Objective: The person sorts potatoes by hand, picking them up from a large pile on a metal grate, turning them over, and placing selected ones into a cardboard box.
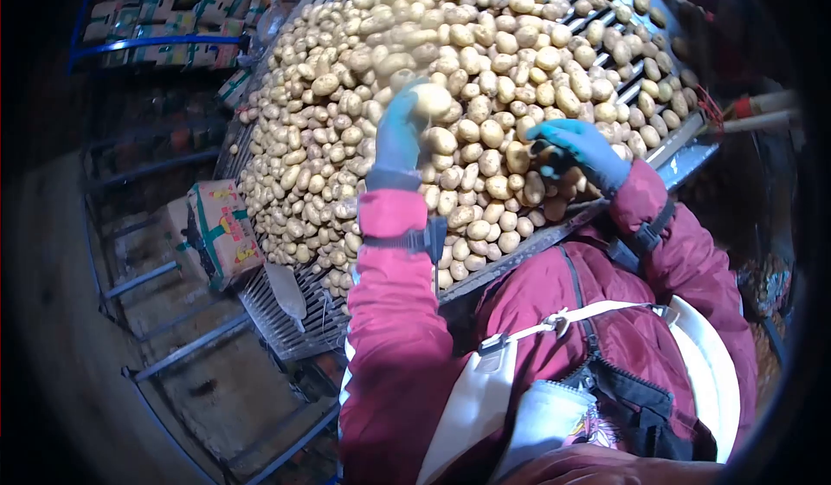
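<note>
Hundreds of small, pale yellow-brown potatoes (485,61) lie heaped on a slanted grey metal roller worktop (290,325) that fills the upper middle of the head view. The left hand (400,130), in a teal rubber glove, is raised above the heap with its grip closed around one round pale potato (430,100), which sits at the fingertips, clear of the pile beneath. The right hand (578,145), in a blue rubber glove, rests low on the heap near the worktop's near edge; its fingers curl down around a small dark lump (545,152) among the potatoes, and the grip looks closed on it, though what the lump is cannot be told. Both arms wear magenta padded jacket sleeves (394,312), each with a dark strap at the wrist, and a white apron strap (554,322) crosses the chest. To the left of the worktop, lower down, a printed cardboard box with green bands (223,232) stands on the blue metal frame (164,273). Farther up left, stacked printed cartons (164,13) sit behind a blue rail.
</note>
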### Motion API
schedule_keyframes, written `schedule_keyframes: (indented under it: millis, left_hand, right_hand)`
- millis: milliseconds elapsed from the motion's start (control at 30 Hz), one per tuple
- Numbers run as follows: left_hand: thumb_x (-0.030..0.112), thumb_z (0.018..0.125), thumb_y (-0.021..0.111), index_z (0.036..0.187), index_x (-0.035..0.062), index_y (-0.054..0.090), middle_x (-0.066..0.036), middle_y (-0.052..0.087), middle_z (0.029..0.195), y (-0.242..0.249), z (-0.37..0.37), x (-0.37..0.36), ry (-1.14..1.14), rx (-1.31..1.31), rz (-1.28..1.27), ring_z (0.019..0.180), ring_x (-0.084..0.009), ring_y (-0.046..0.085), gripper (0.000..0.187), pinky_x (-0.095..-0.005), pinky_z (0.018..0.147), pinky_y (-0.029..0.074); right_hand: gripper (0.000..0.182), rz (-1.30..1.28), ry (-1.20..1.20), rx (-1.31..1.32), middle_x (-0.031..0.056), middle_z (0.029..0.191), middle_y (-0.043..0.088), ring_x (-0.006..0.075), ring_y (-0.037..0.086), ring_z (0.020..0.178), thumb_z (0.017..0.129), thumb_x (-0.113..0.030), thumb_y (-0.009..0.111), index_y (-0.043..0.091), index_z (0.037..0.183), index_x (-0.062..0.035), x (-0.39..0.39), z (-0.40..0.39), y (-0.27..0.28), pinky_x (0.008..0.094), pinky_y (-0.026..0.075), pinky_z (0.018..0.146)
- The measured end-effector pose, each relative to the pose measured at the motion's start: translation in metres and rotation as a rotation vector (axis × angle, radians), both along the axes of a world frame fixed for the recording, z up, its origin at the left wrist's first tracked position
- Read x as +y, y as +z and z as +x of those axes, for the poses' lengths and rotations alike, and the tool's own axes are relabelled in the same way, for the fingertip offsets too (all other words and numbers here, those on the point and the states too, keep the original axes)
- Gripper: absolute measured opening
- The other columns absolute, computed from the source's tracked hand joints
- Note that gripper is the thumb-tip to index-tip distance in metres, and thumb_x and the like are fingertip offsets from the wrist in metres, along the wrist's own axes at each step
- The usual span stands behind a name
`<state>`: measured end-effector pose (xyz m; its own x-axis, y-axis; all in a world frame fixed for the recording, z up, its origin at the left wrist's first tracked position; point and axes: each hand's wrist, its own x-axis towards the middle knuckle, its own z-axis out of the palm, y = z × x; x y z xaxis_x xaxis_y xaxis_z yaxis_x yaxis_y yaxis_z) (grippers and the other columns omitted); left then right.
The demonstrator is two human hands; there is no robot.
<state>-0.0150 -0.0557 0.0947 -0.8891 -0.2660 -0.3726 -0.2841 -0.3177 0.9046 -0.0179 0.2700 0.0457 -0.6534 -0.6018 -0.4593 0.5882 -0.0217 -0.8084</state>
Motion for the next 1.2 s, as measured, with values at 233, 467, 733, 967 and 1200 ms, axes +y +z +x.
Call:
schedule_keyframes:
  millis: [233, 467, 733, 967, 1200]
  left_hand:
    - [0.021, 0.106, 0.050, 0.140, -0.0075, 0.055, -0.020, 0.060, 0.139, 0.014, 0.072, 0.013, -0.543, 0.120, -0.949, 0.126, -0.0269, 0.058, 0.045, -0.0383, 0.109, 0.045]
    - [0.030, 0.103, 0.059, 0.148, -0.0089, 0.044, -0.032, 0.047, 0.150, -0.035, 0.120, -0.081, -0.264, -0.335, -1.368, 0.142, -0.0442, 0.042, 0.061, -0.0510, 0.121, 0.029]
    - [0.023, 0.098, 0.070, 0.137, -0.0034, 0.058, -0.018, 0.064, 0.126, -0.006, 0.086, 0.011, -0.391, 0.146, -1.183, 0.114, -0.0268, 0.061, 0.049, -0.0367, 0.094, 0.053]
    - [0.037, 0.083, 0.080, 0.139, 0.0026, 0.057, -0.023, 0.056, 0.131, -0.076, 0.155, 0.067, -0.882, 0.367, -1.453, 0.121, -0.0412, 0.055, 0.069, -0.0487, 0.103, 0.047]
    - [0.022, 0.082, 0.076, 0.146, 0.0053, 0.050, -0.023, 0.043, 0.149, -0.067, 0.175, 0.073, -1.021, 0.340, -1.500, 0.132, -0.0444, 0.050, 0.071, -0.0492, 0.109, 0.045]
  right_hand:
    - [0.032, 0.073, 0.102, 0.962, 0.0079, 0.084, 0.071, 0.0143, 0.063, 0.060, 0.101, -0.035, 0.064, 0.070, 0.106, -0.0041, -0.020, 0.036, -0.031, 0.0286, 0.051, 0.054]
    - [0.036, -0.221, -0.124, 0.208, 0.0047, 0.105, 0.073, 0.0121, 0.069, 0.079, 0.101, -0.029, 0.063, 0.069, 0.131, -0.0097, 0.028, 0.093, -0.034, 0.0278, 0.057, 0.070]
    - [0.044, -0.170, -0.221, -0.301, 0.0045, 0.120, 0.069, 0.0173, 0.071, 0.090, 0.102, -0.039, 0.059, 0.063, 0.135, -0.0102, 0.047, 0.124, -0.037, 0.0305, 0.057, 0.073]
    - [0.038, -0.148, -0.280, -0.329, 0.0058, 0.107, 0.072, 0.0160, 0.071, 0.079, 0.104, -0.034, 0.060, 0.067, 0.128, -0.0066, 0.042, 0.150, -0.039, 0.0284, 0.059, 0.067]
    - [0.033, 0.149, -0.090, 0.948, 0.0102, 0.119, 0.070, 0.0191, 0.074, 0.089, 0.103, -0.010, 0.057, 0.064, 0.134, -0.0051, 0.040, 0.184, -0.064, 0.0342, 0.063, 0.077]
